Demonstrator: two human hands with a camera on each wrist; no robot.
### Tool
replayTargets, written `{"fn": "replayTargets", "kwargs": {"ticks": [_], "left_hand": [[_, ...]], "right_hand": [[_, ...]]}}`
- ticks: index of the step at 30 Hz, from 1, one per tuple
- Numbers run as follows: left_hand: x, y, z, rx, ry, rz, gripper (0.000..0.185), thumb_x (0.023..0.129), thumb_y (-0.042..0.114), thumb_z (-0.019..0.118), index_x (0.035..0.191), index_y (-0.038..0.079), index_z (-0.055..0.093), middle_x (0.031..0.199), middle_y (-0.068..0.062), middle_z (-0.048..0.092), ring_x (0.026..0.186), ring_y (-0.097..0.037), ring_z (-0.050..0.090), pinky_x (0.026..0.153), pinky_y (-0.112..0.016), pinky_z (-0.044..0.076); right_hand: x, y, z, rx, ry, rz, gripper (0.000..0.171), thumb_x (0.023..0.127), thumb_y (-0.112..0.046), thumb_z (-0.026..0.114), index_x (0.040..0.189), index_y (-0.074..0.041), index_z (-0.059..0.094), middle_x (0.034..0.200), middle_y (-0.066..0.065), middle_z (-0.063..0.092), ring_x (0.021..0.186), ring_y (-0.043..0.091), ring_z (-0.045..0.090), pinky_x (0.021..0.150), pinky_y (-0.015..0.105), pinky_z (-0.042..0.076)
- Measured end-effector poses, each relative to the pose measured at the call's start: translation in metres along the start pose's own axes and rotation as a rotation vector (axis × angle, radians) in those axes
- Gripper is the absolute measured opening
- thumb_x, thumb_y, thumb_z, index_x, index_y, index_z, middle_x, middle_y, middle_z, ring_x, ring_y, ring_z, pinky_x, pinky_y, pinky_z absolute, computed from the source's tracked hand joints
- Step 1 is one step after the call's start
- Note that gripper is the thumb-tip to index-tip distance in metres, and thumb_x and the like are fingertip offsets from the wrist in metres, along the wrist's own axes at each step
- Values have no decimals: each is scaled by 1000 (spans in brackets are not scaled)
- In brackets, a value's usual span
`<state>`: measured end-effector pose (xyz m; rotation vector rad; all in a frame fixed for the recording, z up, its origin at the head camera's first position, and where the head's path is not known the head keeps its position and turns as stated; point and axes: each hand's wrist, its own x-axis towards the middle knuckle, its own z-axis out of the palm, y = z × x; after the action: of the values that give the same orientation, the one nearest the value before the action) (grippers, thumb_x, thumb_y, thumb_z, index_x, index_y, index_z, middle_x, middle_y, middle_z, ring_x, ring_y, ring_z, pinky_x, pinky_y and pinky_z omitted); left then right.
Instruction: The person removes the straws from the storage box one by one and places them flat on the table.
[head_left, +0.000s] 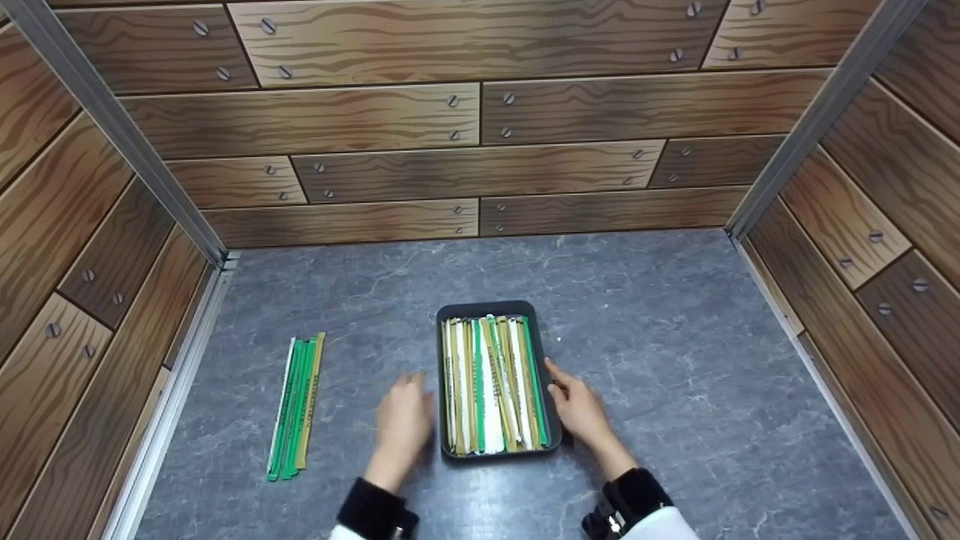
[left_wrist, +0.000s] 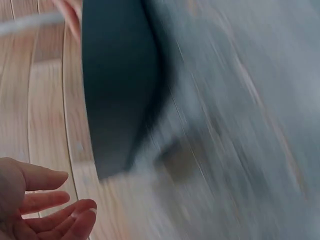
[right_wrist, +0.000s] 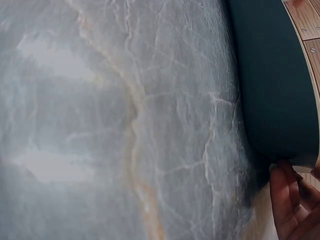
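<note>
- A bunch of green, white and tan sticks (head_left: 295, 406) lies flat on the grey bench (head_left: 675, 352), far to the left.
- The left hand (head_left: 403, 427) is blurry, fingers loose, holding nothing, just beside the tray.
- The dark tray (head_left: 498, 452) sits mid-bench, full of sticks.
- The right hand (head_left: 577, 406) touches the tray's right wall with straight fingers.
</note>
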<state>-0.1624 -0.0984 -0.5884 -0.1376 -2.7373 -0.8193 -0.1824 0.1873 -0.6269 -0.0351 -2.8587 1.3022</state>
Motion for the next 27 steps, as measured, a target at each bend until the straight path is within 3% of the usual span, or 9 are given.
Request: {"fn": "replayTargets", "kwargs": {"ticks": [4,8,12,15,19,27], "left_hand": [[-3,29,15,-92,-49,58,34,82,0,72,114,-10,64,96,-27,66,73,-33,67,62,-37,58],[-8,46,27,-108,-159,66,42,82,-1,72,120,-14,58,102,-33,62,81,-39,66,67,-39,59],[-10,52,34,-48,-290,19,57,83,5,74,130,-17,50,120,-46,48,106,-51,57,88,-49,53],[-10,53,38,-20,-355,-31,64,83,8,74,136,-14,46,130,-51,35,115,-56,49,95,-52,48],[-8,53,42,31,-360,-33,63,84,6,73,138,-13,45,127,-50,38,114,-54,50,92,-51,50],[-2,53,49,70,-306,-17,53,82,-4,66,132,-11,51,102,-37,57,94,-47,59,82,-49,54]], "right_hand": [[0,0,0,14,-9,14,47,96,-10,61,142,-17,54,132,28,56,57,18,48,57,36,47],[0,-1,0,25,-15,21,48,96,-10,60,143,-18,53,132,28,55,51,15,42,51,34,43],[0,-1,1,27,-19,32,48,96,-10,60,143,-19,52,131,28,56,50,13,43,49,31,43],[0,-1,1,32,-25,38,49,97,-10,59,144,-19,51,133,29,54,49,13,43,48,30,43],[0,-2,1,24,-28,46,48,97,-11,59,144,-20,51,130,26,57,49,13,42,47,29,40],[0,-1,1,5,-17,37,47,97,-11,59,143,-18,53,124,24,62,49,13,41,48,30,38]]}}
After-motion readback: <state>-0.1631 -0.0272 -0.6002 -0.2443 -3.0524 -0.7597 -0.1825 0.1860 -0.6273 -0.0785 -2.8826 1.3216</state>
